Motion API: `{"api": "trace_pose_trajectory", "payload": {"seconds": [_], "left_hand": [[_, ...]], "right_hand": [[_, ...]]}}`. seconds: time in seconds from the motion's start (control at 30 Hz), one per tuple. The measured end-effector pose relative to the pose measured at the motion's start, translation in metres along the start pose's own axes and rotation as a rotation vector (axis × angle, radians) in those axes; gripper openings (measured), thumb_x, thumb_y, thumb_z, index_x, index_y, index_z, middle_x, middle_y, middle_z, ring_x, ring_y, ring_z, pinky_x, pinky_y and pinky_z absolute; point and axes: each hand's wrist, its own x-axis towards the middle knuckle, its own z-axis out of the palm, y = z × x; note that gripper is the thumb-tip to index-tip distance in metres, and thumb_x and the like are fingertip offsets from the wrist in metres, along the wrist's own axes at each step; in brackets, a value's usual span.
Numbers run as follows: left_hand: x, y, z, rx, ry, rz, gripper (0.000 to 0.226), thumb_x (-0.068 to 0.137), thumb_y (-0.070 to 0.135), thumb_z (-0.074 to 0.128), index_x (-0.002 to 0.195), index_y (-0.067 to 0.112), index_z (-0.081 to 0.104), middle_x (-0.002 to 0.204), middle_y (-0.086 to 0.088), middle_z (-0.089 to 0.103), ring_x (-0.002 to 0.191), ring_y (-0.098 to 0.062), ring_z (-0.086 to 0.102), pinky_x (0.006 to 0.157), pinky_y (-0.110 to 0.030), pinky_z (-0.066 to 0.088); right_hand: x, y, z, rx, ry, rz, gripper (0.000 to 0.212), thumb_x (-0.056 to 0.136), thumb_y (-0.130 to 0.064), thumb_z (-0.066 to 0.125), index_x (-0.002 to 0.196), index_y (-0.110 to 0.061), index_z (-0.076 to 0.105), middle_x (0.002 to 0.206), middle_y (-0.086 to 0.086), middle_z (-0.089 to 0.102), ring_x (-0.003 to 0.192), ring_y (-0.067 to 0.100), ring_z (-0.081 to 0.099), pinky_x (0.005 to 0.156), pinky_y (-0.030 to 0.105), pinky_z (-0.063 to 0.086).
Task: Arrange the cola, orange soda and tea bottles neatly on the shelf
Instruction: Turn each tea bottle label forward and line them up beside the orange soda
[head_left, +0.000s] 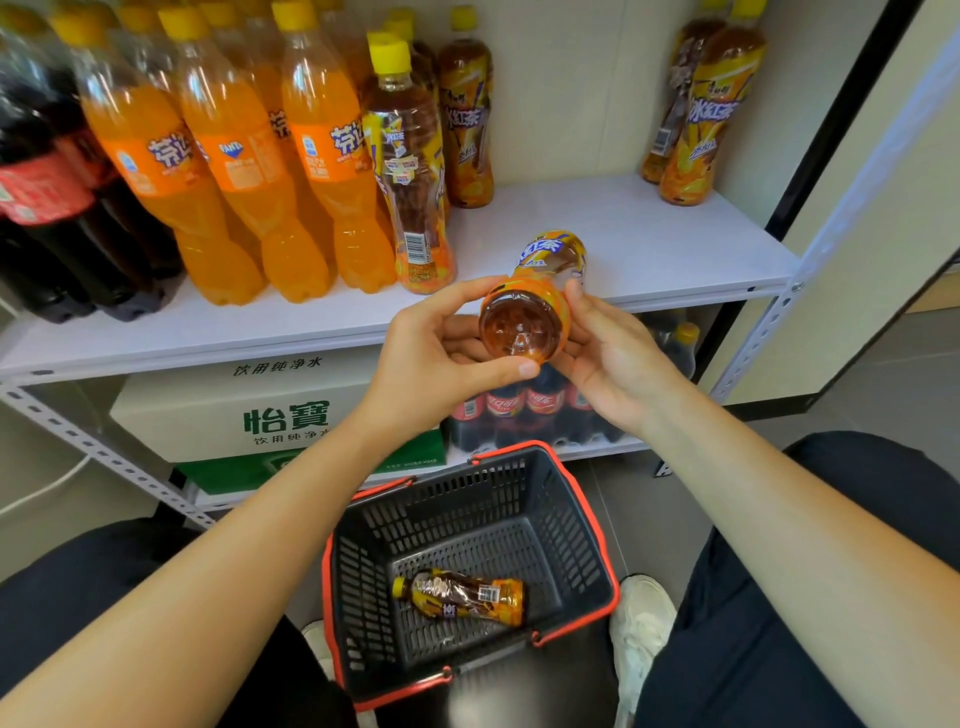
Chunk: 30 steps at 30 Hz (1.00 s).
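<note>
Worn on the head, wide-angle, looking forward and down. Faces the shelf (649, 234) almost square-on, near enough that it fills the upper half of the frame. Holds the left hand (441, 348) and right hand (608, 348) near mid-frame, round a bottle (522, 325), forearms entering from the lower corners. Looks steeply down on the basket (467, 509) on the floor (857, 364) between the legs (831, 571). Bows straight edges toward the borders.

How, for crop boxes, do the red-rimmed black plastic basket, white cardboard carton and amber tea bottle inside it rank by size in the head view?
Black plastic basket (nearest, so inflated)
White cardboard carton
Amber tea bottle
</note>
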Motion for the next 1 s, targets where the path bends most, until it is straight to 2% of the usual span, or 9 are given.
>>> {"api": "trace_pose_trajectory", "payload": {"seconds": [0.13, 0.27, 0.4, 0.47, 0.53, 0.63, 0.73, 0.87, 1.0], "left_hand": [[0.003, 0.002, -0.003, -0.104, 0.027, -0.042, 0.036, 0.081, 0.024, 0.083, 0.113, 0.027, 0.068, 0.084, 0.003, 0.08, 0.073, -0.011, 0.074, 0.063, -0.023, 0.059], [0.006, -0.001, -0.008, -0.115, -0.013, -0.058, 0.024, 0.087, 0.025, 0.076, 0.11, 0.025, 0.069, 0.084, 0.004, 0.08, 0.077, -0.01, 0.076, 0.062, -0.022, 0.058], [0.008, -0.006, -0.008, -0.096, -0.125, -0.056, 0.04, 0.08, 0.017, 0.082, 0.117, 0.023, 0.068, 0.097, 0.003, 0.079, 0.089, -0.009, 0.073, 0.08, -0.027, 0.06], [0.007, -0.009, -0.007, 0.046, -0.199, -0.019, 0.056, 0.077, 0.009, 0.084, 0.127, 0.02, 0.064, 0.111, 0.0, 0.076, 0.096, -0.01, 0.071, 0.089, -0.032, 0.059], [0.008, -0.011, -0.008, 0.221, -0.224, 0.041, 0.059, 0.079, 0.002, 0.085, 0.131, 0.019, 0.064, 0.12, 0.0, 0.073, 0.106, -0.009, 0.069, 0.094, -0.032, 0.056], [0.018, -0.009, -0.016, 0.32, -0.075, 0.087, 0.038, 0.085, 0.006, 0.081, 0.12, 0.02, 0.073, 0.114, 0.006, 0.075, 0.108, -0.006, 0.068, 0.093, -0.032, 0.056], [0.033, -0.012, -0.027, 0.363, 0.239, 0.126, 0.027, 0.087, 0.013, 0.079, 0.114, 0.019, 0.074, 0.109, 0.006, 0.074, 0.1, -0.009, 0.069, 0.089, -0.038, 0.057], [0.053, -0.029, -0.038, 0.457, 0.546, 0.187, 0.044, 0.084, 0.019, 0.081, 0.124, 0.014, 0.065, 0.118, -0.003, 0.064, 0.105, -0.017, 0.063, 0.086, -0.038, 0.057], [0.066, -0.048, -0.04, 0.534, 0.601, 0.131, 0.058, 0.08, 0.026, 0.085, 0.129, 0.019, 0.055, 0.123, -0.001, 0.059, 0.108, -0.02, 0.062, 0.084, -0.048, 0.058]], "right_hand": [[-0.002, 0.001, 0.001, -0.005, 0.0, 0.008, 0.049, 0.086, -0.038, 0.07, 0.122, -0.005, 0.068, 0.108, 0.012, 0.076, 0.098, 0.02, 0.073, 0.092, 0.037, 0.06], [-0.005, 0.0, 0.004, -0.002, 0.003, 0.018, 0.047, 0.087, -0.036, 0.069, 0.123, -0.007, 0.067, 0.11, 0.013, 0.074, 0.098, 0.023, 0.07, 0.093, 0.04, 0.059], [-0.009, -0.002, 0.007, 0.041, -0.028, 0.021, 0.066, 0.088, -0.028, 0.065, 0.145, -0.001, 0.046, 0.13, 0.023, 0.061, 0.111, 0.032, 0.062, 0.092, 0.048, 0.057], [-0.007, -0.005, 0.007, 0.031, -0.033, -0.036, 0.067, 0.085, -0.015, 0.067, 0.147, -0.006, 0.042, 0.123, 0.021, 0.06, 0.106, 0.034, 0.063, 0.075, 0.041, 0.062], [-0.004, -0.012, 0.005, -0.073, -0.008, -0.133, 0.078, 0.078, -0.003, 0.071, 0.149, -0.012, 0.04, 0.117, 0.02, 0.063, 0.104, 0.033, 0.065, 0.081, 0.043, 0.061], [0.005, -0.026, 0.004, -0.239, 0.04, -0.252, 0.09, 0.074, 0.004, 0.078, 0.152, -0.018, 0.038, 0.115, 0.016, 0.069, 0.106, 0.028, 0.07, 0.092, 0.045, 0.058], [0.022, -0.041, 0.008, -0.346, 0.068, -0.312, 0.069, 0.078, 0.003, 0.081, 0.136, -0.018, 0.051, 0.11, 0.005, 0.076, 0.103, 0.021, 0.073, 0.087, 0.044, 0.058], [0.054, -0.055, 0.014, -0.448, 0.111, -0.392, 0.068, 0.072, -0.004, 0.085, 0.13, -0.01, 0.05, 0.114, 0.005, 0.074, 0.101, 0.015, 0.073, 0.087, 0.035, 0.059], [0.094, -0.054, 0.016, -0.586, 0.135, -0.416, 0.062, 0.08, 0.011, 0.077, 0.129, -0.015, 0.049, 0.103, -0.011, 0.075, 0.084, 0.005, 0.07, 0.071, 0.025, 0.054]]}}
